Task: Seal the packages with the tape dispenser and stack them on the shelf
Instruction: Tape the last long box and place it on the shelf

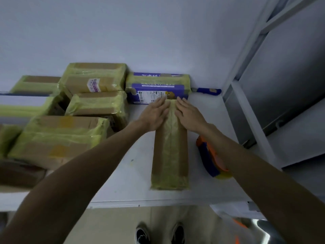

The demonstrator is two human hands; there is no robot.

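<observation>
While a crowd of taped brown packages (58, 136) fills the left of the white table (126, 176), a purple box (154, 87) wrapped in the same yellow-green tape stands against the wall, just past the far end of the long package (169, 155). A blue-handled knife (208, 91) lies to the box's right. The tape dispenser (208, 157), orange and blue, lies just right of the long package, partly hidden under the right forearm. A white metal frame (249, 55) rises at the right. Both arms reach forward: the left hand (154, 115) and right hand (189, 114) lie flat, fingers straight, pressing the tape on the package's far end from either side and gripping nothing.
</observation>
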